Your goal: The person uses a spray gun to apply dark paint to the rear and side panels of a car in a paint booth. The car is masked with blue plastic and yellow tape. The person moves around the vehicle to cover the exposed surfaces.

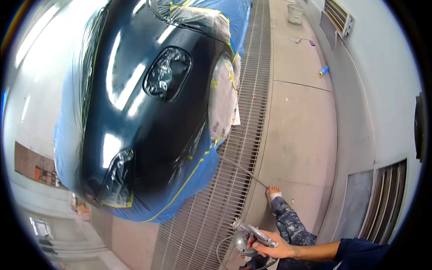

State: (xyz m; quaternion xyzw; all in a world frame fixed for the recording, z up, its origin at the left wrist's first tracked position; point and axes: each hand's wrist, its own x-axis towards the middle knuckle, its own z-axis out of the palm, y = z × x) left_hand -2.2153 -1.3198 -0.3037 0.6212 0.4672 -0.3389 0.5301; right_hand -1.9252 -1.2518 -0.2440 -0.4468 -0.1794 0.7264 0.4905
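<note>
Right hand point(275, 247): closed around a grey metal spray gun point(254, 233). Left hand: not identifiable. Glossy dark-blue car body point(148, 119): 11 o'clock from gun; coating appears substantially applied, remaining coats indeterminable. Blue plastic sheeting point(202, 181) fitted; unmasking outstanding.

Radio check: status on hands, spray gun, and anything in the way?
Right hand gripping spray gun; left hand not visible. Gun apart from dark car body. Thin hose crossing floor grate near foot.
</note>
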